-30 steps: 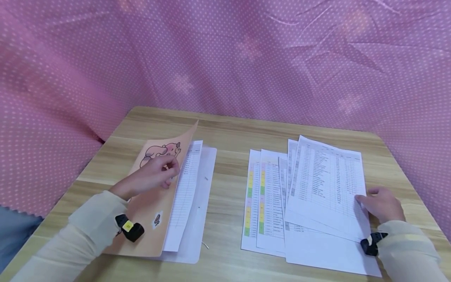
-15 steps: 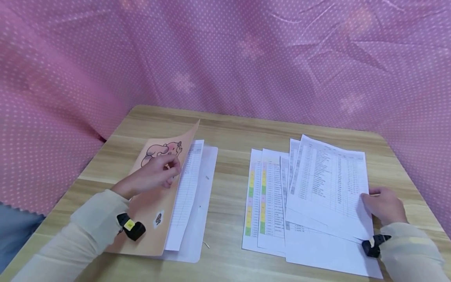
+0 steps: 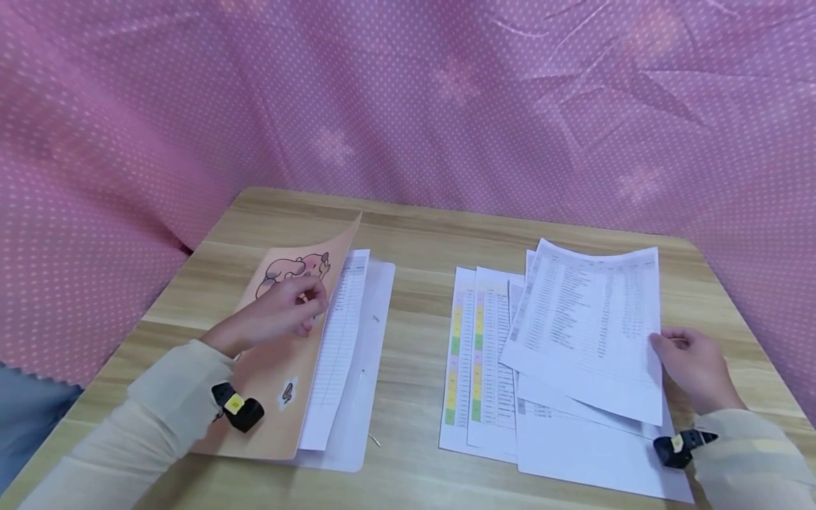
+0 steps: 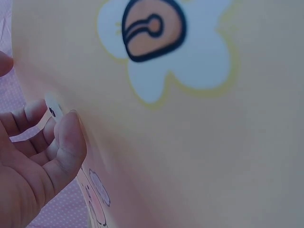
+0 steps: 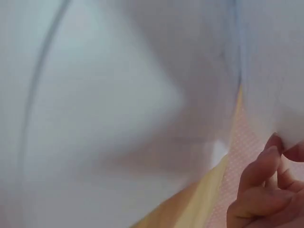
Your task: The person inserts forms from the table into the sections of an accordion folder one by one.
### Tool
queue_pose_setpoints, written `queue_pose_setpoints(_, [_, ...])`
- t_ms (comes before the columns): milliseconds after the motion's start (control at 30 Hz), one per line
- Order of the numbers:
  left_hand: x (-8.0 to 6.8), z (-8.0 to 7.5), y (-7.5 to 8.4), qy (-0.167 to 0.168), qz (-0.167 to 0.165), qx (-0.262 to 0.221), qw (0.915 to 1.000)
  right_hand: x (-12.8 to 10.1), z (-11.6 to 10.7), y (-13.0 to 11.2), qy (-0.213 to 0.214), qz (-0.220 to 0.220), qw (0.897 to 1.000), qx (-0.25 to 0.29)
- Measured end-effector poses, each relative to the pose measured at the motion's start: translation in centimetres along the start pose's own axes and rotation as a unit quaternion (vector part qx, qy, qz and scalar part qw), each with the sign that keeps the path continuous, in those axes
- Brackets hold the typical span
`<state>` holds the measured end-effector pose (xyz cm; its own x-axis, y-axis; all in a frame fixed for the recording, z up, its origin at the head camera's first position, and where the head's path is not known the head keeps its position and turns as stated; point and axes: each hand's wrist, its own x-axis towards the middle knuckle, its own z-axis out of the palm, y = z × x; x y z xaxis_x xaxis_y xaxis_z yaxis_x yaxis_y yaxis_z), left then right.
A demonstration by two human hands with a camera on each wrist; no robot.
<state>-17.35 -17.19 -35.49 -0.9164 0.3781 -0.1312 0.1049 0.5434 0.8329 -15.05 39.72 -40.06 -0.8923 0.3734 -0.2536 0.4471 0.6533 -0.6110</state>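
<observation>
In the head view, my left hand (image 3: 287,310) pinches the free edge of a folder's peach cartoon cover (image 3: 255,404), which stands partly raised. Beneath that cover lie printed sheets (image 3: 331,368) on the folder's pale inner side (image 3: 366,354). My right hand (image 3: 698,365) pinches the right edge of a printed sheet of paper (image 3: 589,326), lifted and slightly bowed over other sheets. In the left wrist view the thumb and fingers (image 4: 71,137) nip the cover's edge. The right wrist view has the fingertips (image 5: 270,156) at the sheet's edge, with much of the paper blurred.
Several overlapping sheets lie under the lifted one, including colour-striped tables (image 3: 455,361) on the left and a mostly blank page (image 3: 599,460) in front. A small thin object (image 3: 374,440) lies near the folder. The wooden table (image 3: 414,319) meets a pink dotted cloth (image 3: 446,106) behind.
My right hand has drawn the top sheet up off the pile, and its lower part has swung to the left and lifted. My left hand holds the cover much as before.
</observation>
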Motion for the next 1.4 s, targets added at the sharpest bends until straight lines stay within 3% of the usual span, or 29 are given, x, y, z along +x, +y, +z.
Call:
queue_pose_setpoints(133, [0.0, 0.0, 0.0, 0.002, -0.002, 0.003, 1.0, -0.5, 0.2, -1.0, 0.009, -0.028, 0.999, 0.027])
queue_pose_setpoints(533, [0.1, 0.1, -0.2, 0.004, 0.003, 0.01, 0.9999, -1.0, 0.4, -2.7, 0.032, -0.018, 0.993, 0.11])
queue_pose_setpoints(833, [0.1, 0.2, -0.4, 0.013, 0.007, 0.003, 0.9999, -1.0, 0.3, -3.1, 0.021, -0.026, 0.983, 0.183])
queue_pose_setpoints(967, [0.1, 0.2, -0.5, 0.012, 0.004, 0.005, 0.9999, -1.0, 0.3, -3.2, 0.007, -0.029, 0.97, 0.241])
queue_pose_setpoints(1200, [0.4, 0.2, -0.4, 0.016, 0.0, 0.006, 0.9999, -1.4, 0.5, -3.4, -0.021, -0.037, 0.938, 0.343])
queue_pose_setpoints(1400, [0.2, 0.1, -0.5, 0.017, -0.005, 0.001, 0.9998, -1.9, 1.1, -3.7, -0.049, -0.036, 0.926, 0.371])
